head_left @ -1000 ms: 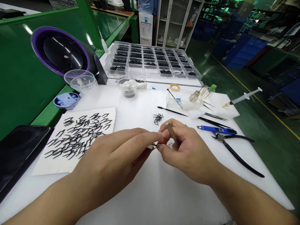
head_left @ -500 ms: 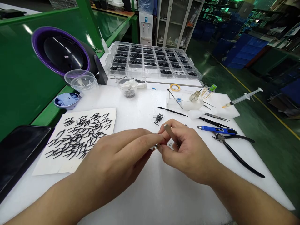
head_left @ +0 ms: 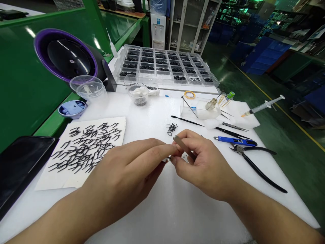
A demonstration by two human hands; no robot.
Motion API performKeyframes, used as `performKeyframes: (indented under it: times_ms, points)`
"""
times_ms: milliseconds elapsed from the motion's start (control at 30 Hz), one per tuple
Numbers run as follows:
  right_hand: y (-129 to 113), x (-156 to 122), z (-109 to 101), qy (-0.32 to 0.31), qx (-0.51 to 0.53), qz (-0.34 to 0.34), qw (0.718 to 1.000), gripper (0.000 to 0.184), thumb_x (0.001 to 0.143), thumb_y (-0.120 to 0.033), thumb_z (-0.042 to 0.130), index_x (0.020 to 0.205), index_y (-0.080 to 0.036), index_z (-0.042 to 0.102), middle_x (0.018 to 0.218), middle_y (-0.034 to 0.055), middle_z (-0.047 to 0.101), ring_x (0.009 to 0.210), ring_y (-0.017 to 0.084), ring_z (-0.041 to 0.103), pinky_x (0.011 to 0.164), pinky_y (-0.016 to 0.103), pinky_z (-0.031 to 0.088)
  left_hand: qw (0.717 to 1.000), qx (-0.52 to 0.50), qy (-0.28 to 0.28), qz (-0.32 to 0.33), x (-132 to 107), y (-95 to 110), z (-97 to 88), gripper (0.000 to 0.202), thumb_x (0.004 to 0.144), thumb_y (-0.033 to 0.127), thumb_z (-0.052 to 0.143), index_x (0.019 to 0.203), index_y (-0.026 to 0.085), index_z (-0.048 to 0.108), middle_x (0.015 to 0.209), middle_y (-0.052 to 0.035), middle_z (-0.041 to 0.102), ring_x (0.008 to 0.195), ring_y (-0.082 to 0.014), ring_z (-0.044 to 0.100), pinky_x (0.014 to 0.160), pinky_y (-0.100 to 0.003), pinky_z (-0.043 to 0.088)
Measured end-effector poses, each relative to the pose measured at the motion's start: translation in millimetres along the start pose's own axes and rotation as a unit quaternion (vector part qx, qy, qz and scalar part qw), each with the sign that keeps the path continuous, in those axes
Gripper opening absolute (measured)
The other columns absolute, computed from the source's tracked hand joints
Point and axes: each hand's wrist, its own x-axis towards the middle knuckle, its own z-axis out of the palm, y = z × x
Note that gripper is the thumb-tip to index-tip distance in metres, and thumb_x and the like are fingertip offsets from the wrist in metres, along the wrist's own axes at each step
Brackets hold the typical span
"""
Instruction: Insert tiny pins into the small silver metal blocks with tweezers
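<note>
My left hand (head_left: 132, 166) is closed, its fingertips pinched against those of my right hand at the middle of the white work surface. Between them a tiny dark piece (head_left: 169, 157) shows, mostly covered by the fingers. My right hand (head_left: 203, 162) is also closed, with a flat, round-ended metal tool (head_left: 185, 147), tweezers-like, lying slanted through its grip; its working end is hidden. Just beyond the hands lies a small heap of black forked pieces (head_left: 171, 128). More such pieces (head_left: 83, 145) lie in rows on a white sheet (head_left: 58, 178) left of my left hand.
Cutting pliers (head_left: 261, 171), a blue pen-like cutter (head_left: 235, 140) and a thin black tool (head_left: 187, 120) lie at right. A syringe (head_left: 266, 104) rests farther right. Behind stands a clear compartment box (head_left: 154, 75) of black pieces. A purple-rimmed fan (head_left: 68, 57) and clear tubs (head_left: 90, 88) stand left.
The metal tool's rounded end has tilted slightly left in my right hand. Both hands stay otherwise almost in place, fingertips together.
</note>
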Motion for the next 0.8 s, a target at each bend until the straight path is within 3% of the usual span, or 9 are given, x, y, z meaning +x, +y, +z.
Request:
performKeyframes:
  times_ms: [467,633,800]
  points:
    - [-1.7,0.7,-0.6,-0.004,0.002,0.003,1.0,0.009,0.08,-0.013,0.06,0.073,-0.019,0.062,0.088,-0.0038,0.055,0.058,0.005,0.039,0.048,0.024,0.032,1.0,0.011,0.001,-0.003,-0.2,1.5,0.3,0.032,0.089,0.006,0.059,0.118,0.021,0.057,0.1,0.0019,0.074,0.083,-0.0115,0.069,0.063,-0.022,0.051]
    - [-2.3,-0.5,-1.1,0.0,0.003,0.001,1.0,0.012,0.081,-0.013,0.06,0.071,-0.019,0.06,0.088,-0.0024,0.056,0.061,0.006,0.043,0.05,0.025,0.033,1.0,0.014,-0.017,-0.009,-1.5,2.1,-1.3,0.036,0.089,0.004,0.058,0.119,0.022,0.055,0.103,0.0012,0.074,0.085,-0.0117,0.07,0.066,-0.022,0.051]
    - [-2.0,-1.9,-3.4,0.008,0.006,0.001,1.0,0.013,0.081,-0.012,0.061,0.07,-0.019,0.06,0.089,-0.002,0.057,0.063,0.007,0.049,0.053,0.025,0.037,1.0,0.029,0.002,-0.002,1.2,1.9,-2.5,0.033,0.088,0.002,0.057,0.114,0.021,0.056,0.102,0.0006,0.073,0.085,-0.0109,0.069,0.067,-0.021,0.05]
